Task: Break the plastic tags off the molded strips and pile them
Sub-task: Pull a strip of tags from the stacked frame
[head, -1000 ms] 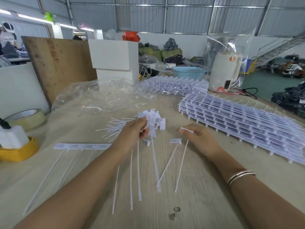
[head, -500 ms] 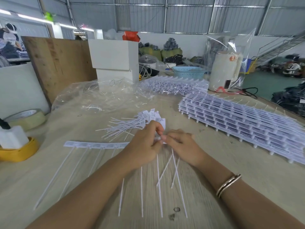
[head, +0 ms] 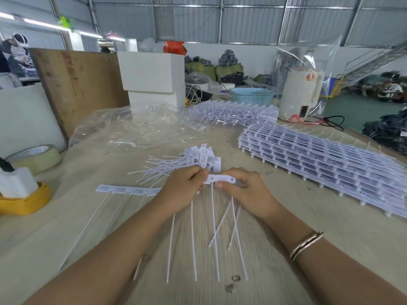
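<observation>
Two hands meet at frame centre over a short strip (head: 221, 179) of white tags. Left hand (head: 184, 190) pinches its left end, fingers curled; right hand (head: 244, 191) pinches the right end between thumb and fingers. Thin tails hang from the strip toward the lower frame, lying on the table (head: 330, 219). Just above the hands, touching the left fingers, sits a pile (head: 198, 158) of loose tags, heads bunched right, tails fanned left. Left of the left wrist lies a longer strip (head: 127, 190), flat, its tails running down-left. Right of centre: a stack (head: 319, 164) of unbroken strips. Upper centre, a second heap (head: 231, 114). Upper left of centre, a crumpled clear bag (head: 132, 128). Far left edge: tape roll (head: 36, 157), yellow tray (head: 24, 204) below it. Bangle (head: 306, 245) on the right wrist.
</observation>
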